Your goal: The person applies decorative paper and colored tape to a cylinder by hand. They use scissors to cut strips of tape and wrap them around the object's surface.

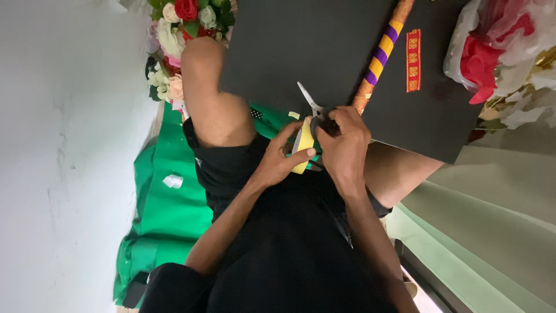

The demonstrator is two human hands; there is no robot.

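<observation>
Left hand (278,162) pinches yellow tape (303,148); right hand (344,142) grips scissors (310,101) at tape. Stick (379,55) beyond hands part-wrapped; cut not finished.

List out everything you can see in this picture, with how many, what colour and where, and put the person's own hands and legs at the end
black board: one, black, lying across the person's knees
wrapped stick: one, yellow and purple bands with an orange patterned part, lying on the board
ribbon strip: one, red and gold, on the board right of the stick
scissors: one, silver blades, at the board's near edge
tape roll: one, yellow, between the two hands
green cloth: one, green, on the floor at left
flowers: one bunch, red, white and pink, top left
plastic bag: one, clear with red and white contents, top right
left hand: grips the tape roll
right hand: holds the scissors
knees: two, bare, under the board
</observation>
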